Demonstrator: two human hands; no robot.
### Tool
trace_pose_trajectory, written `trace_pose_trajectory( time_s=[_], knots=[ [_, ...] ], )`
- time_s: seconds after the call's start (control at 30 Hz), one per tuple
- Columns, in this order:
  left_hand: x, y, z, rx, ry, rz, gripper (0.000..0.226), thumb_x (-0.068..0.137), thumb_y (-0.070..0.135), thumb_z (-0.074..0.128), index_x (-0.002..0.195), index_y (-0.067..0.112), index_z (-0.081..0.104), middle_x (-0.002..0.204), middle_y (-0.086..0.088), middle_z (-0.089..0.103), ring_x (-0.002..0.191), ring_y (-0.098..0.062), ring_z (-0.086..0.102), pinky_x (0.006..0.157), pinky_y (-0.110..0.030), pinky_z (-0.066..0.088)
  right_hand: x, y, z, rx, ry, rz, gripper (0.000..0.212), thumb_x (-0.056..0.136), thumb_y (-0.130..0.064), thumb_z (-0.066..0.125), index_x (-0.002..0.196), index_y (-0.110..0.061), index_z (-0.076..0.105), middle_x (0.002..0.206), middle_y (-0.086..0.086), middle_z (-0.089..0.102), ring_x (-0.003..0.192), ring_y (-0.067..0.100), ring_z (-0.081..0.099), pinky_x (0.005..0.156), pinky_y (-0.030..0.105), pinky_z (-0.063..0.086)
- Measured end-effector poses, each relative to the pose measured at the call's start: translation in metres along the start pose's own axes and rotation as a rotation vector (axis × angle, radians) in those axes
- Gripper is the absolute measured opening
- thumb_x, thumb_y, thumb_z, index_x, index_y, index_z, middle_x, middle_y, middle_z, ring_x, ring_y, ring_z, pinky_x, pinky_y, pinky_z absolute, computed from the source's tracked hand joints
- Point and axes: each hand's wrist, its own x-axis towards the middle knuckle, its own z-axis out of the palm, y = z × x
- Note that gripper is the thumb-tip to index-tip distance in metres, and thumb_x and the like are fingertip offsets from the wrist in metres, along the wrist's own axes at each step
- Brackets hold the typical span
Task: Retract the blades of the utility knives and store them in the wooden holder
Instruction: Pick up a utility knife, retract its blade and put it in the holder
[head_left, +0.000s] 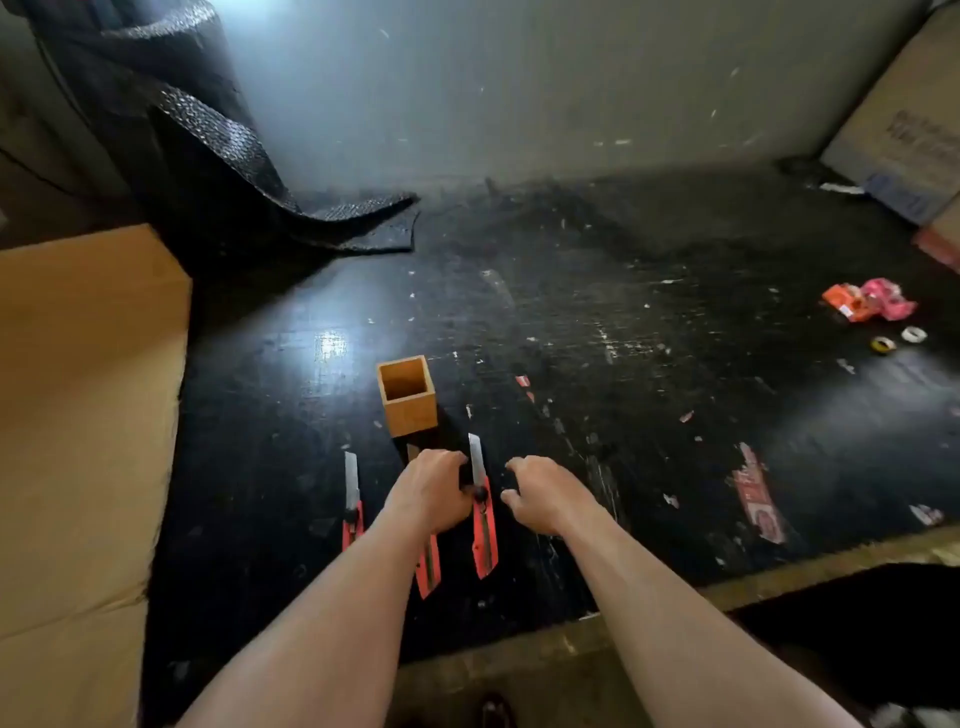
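Overall exposure is dim. Strongest light enters from the far upper left, well beyond the left hand (431, 491), washing the wall (519, 88) pale blue-white. A bright glare patch (330, 345) sits on the glossy black tabletop (649, 364), ahead and left of both hands. Forearms are evenly lit; the wooden holder (408, 395) casts a short shadow toward the hands. Wide-angle distortion bends the frame edges. The far right corner, beyond the right hand (545, 499), is soft and blurred.

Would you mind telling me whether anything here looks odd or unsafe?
Yes: the left knife and right knife lie with blades still extended on the table, and the holder is empty. Paper scraps litter the tabletop.
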Motion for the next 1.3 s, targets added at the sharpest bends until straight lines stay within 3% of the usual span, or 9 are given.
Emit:
trace_pose_trajectory(
  time_s=[0.13, 0.27, 0.33, 0.5, 0.7, 0.87, 1.03, 1.17, 1.3],
  knots=[
    [0.006, -0.003, 0.029, -0.062, -0.097, -0.087, 0.012, 0.088, 0.022, 0.067, 0.098, 0.022, 0.074, 0.095, -0.001, 0.075, 0.083, -0.016, 0.070, 0.075, -0.036, 0.063, 0.003, 0.009, 0.029, 0.063, -0.077, 0.044, 0.048, 0.097, -0.030, 0.058, 0.141, -0.010, 0.052, 0.139, 0.013, 0.058, 0.128, 0.031, 0.056, 0.103, 0.043, 0.049],
    [0.011, -0.002, 0.055, -0.160, -0.095, -0.208, 0.011, 0.093, 0.018, 0.066, 0.093, 0.018, 0.077, 0.083, 0.000, 0.073, 0.074, -0.014, 0.070, 0.070, -0.034, 0.063, 0.008, 0.014, 0.054, 0.164, -0.077, 0.064, 0.048, 0.100, -0.031, 0.056, 0.144, -0.013, 0.051, 0.138, 0.008, 0.053, 0.126, 0.028, 0.056, 0.101, 0.041, 0.049],
    [0.015, 0.000, 0.065, -0.221, -0.044, -0.276, 0.014, 0.095, 0.017, 0.064, 0.096, 0.017, 0.079, 0.086, -0.002, 0.076, 0.079, -0.016, 0.072, 0.073, -0.033, 0.062, 0.011, 0.015, 0.061, 0.244, -0.056, 0.076, 0.043, 0.100, -0.029, 0.056, 0.140, -0.016, 0.055, 0.132, 0.006, 0.056, 0.120, 0.026, 0.059, 0.099, 0.041, 0.051],
    [0.020, 0.005, 0.080, -0.397, 0.045, -0.395, 0.033, 0.094, 0.004, 0.067, 0.126, 0.010, 0.070, 0.116, -0.006, 0.075, 0.105, -0.016, 0.071, 0.086, -0.026, 0.056, 0.013, 0.019, 0.073, 0.477, 0.043, 0.160, 0.026, 0.098, -0.018, 0.056, 0.122, -0.018, 0.066, 0.110, -0.001, 0.066, 0.097, 0.014, 0.066, 0.087, 0.038, 0.059],
    [0.024, 0.016, 0.077, -0.580, 0.095, -0.432, 0.034, 0.089, 0.004, 0.074, 0.121, 0.014, 0.072, 0.112, -0.002, 0.076, 0.102, -0.013, 0.072, 0.087, -0.029, 0.061, 0.005, 0.027, 0.059, 0.738, 0.101, 0.196, 0.021, 0.096, -0.013, 0.063, 0.095, -0.034, 0.062, 0.087, -0.011, 0.071, 0.075, -0.003, 0.067, 0.060, 0.013, 0.051],
    [0.028, 0.022, 0.050, -0.763, 0.108, -0.387, 0.028, 0.088, 0.008, 0.076, 0.114, 0.019, 0.075, 0.102, 0.004, 0.078, 0.094, -0.011, 0.074, 0.086, -0.036, 0.064, 0.005, 0.025, 0.028, 0.844, 0.186, 0.136, 0.016, 0.090, -0.012, 0.069, 0.098, -0.026, 0.070, 0.092, -0.007, 0.075, 0.087, 0.005, 0.072, 0.080, 0.032, 0.061],
    [0.029, 0.019, -0.004, -0.948, 0.138, -0.302, 0.026, 0.090, 0.003, 0.073, 0.112, 0.018, 0.076, 0.101, -0.002, 0.080, 0.092, -0.018, 0.079, 0.083, -0.045, 0.065, 0.006, -0.002, -0.021, 0.926, 0.246, 0.036, 0.018, 0.089, -0.008, 0.071, 0.100, -0.022, 0.069, 0.095, -0.001, 0.076, 0.088, 0.012, 0.075, 0.082, 0.042, 0.063],
    [0.026, 0.011, -0.062, -1.028, 0.141, -0.212, 0.029, 0.089, -0.002, 0.072, 0.114, 0.013, 0.072, 0.105, -0.012, 0.079, 0.092, -0.027, 0.080, 0.083, -0.053, 0.064, 0.008, -0.037, -0.060, 0.973, 0.296, -0.056, 0.019, 0.088, -0.007, 0.072, 0.105, -0.016, 0.069, 0.101, 0.005, 0.077, 0.096, 0.018, 0.074, 0.087, 0.046, 0.061],
    [0.014, 0.007, -0.124, -1.062, 0.159, -0.134, 0.034, 0.090, -0.008, 0.069, 0.120, 0.009, 0.069, 0.109, -0.016, 0.077, 0.092, -0.031, 0.078, 0.081, -0.049, 0.065, 0.007, -0.074, -0.096, 0.974, 0.328, -0.160, 0.020, 0.089, -0.010, 0.070, 0.108, -0.015, 0.068, 0.100, 0.004, 0.077, 0.093, 0.018, 0.075, 0.085, 0.043, 0.062]
  ],
)
